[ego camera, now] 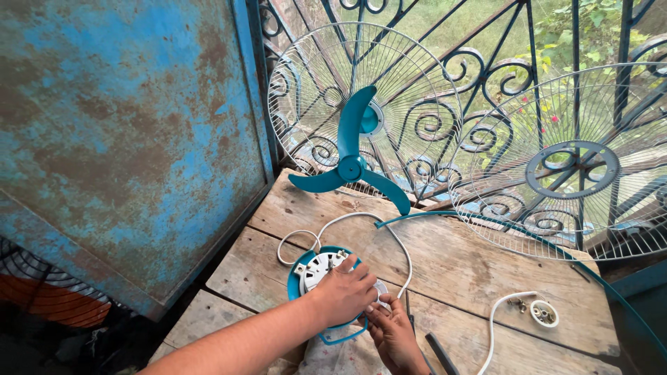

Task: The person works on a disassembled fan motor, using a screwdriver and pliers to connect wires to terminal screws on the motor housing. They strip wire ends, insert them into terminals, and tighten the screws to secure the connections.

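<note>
A teal fan motor housing (311, 272) with a white inner plate is seen lying on the wooden plank table (458, 267), low in the view and left of centre. The left hand (345, 292) is laid over the housing from about five o'clock, its fingers curled down onto the top and right edge, so that the part is pressed rather than fully enclosed. The right hand (393, 332) is placed just at five o'clock of the left, touching it; its fingertips are pinched at a small white piece against the housing rim, though what exactly is gripped cannot be told. A white cord (399, 244) is looped from the housing toward twelve o'clock. At twelve o'clock of the hands a teal fan blade (351, 156) is propped against one wire fan guard (389, 76); a second guard (573, 167) is leaned at two o'clock. A small white round part (544, 313) lies at three o'clock, well apart.
</note>
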